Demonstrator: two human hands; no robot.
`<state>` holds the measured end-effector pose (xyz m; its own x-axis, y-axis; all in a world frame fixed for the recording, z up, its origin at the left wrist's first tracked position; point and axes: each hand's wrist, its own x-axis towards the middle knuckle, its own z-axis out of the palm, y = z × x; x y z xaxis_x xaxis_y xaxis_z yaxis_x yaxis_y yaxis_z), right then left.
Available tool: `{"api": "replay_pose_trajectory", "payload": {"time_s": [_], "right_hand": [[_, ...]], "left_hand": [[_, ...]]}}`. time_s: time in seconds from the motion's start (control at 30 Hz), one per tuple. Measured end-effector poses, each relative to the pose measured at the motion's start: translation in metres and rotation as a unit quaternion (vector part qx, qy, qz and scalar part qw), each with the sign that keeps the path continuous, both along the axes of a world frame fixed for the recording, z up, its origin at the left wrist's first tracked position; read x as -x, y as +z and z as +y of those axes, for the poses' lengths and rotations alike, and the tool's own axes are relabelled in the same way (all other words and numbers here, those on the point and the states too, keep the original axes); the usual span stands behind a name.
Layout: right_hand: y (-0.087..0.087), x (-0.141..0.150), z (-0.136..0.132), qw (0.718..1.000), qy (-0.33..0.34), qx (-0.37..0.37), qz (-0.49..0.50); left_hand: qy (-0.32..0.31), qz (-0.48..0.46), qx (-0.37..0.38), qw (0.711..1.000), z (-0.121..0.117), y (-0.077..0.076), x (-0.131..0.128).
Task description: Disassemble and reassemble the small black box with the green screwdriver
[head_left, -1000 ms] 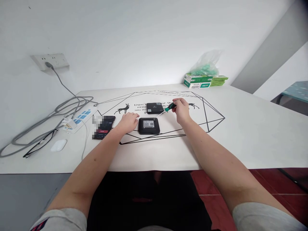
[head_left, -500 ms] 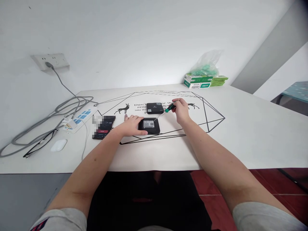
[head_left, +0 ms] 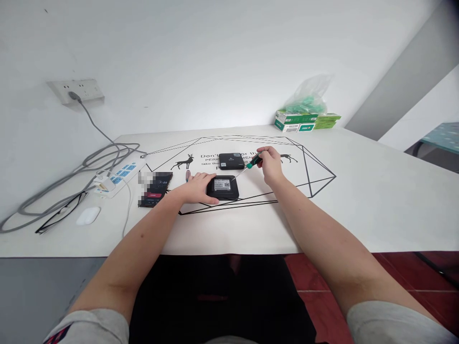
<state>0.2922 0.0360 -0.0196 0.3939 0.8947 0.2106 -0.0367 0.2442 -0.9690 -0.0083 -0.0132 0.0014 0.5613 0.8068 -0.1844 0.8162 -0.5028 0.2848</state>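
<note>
- Here's the labelled black box (head_left: 226, 189), flat on the white table (head_left: 322, 224), nothing visibly lifted off it
- The left hand (head_left: 198, 187) spans its left side, thumb and fingers spread, seemingly bracing it
- The right hand (head_left: 270, 165) curls round a green screwdriver (head_left: 253, 163), tip at the far right corner: work looks midway there, any screw too small to tell
- A second black box (head_left: 231, 161) lies just beyond, unhandled

Left hand (head_left: 198, 188): palm down, thumb spread from the fingers
Right hand (head_left: 271, 163): fingers curled in a grip
Forearms (head_left: 319, 224): both bare, extended forward, angled inward
</note>
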Motion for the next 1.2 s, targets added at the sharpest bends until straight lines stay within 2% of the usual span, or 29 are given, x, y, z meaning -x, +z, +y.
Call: {"api": "replay_pose_trajectory", "payload": {"time_s": [0.23, 0.4, 0.5, 0.6, 0.87, 1.03, 1.2], "right_hand": [[-0.002, -0.005, 0.004, 0.998, -0.051, -0.018, -0.014], [-0.007, -0.007, 0.009, 0.996, -0.083, -0.028, 0.004], [-0.011, -0.008, 0.012, 0.996, -0.074, -0.041, 0.005], [-0.014, -0.009, 0.014, 0.996, -0.065, -0.054, -0.008], [-0.014, -0.007, 0.010, 0.997, -0.063, -0.038, -0.007], [-0.014, -0.002, 0.008, 0.997, -0.066, -0.035, -0.013], [-0.012, 0.003, 0.003, 0.995, -0.054, -0.070, -0.049]], "left_hand": [[0.007, -0.017, -0.007, 1.000, 0.001, -0.003, -0.001], [0.033, -0.052, -0.021, 0.998, 0.000, 0.000, -0.001], [0.040, -0.068, -0.032, 0.996, -0.002, 0.002, -0.001], [0.033, -0.044, -0.023, 0.998, -0.003, 0.001, -0.002], [0.025, -0.032, -0.017, 0.999, -0.003, 0.001, -0.003], [-0.010, 0.007, -0.008, 1.000, -0.005, 0.002, -0.002], [-0.024, 0.014, -0.014, 1.000, -0.001, -0.003, 0.000]]}}
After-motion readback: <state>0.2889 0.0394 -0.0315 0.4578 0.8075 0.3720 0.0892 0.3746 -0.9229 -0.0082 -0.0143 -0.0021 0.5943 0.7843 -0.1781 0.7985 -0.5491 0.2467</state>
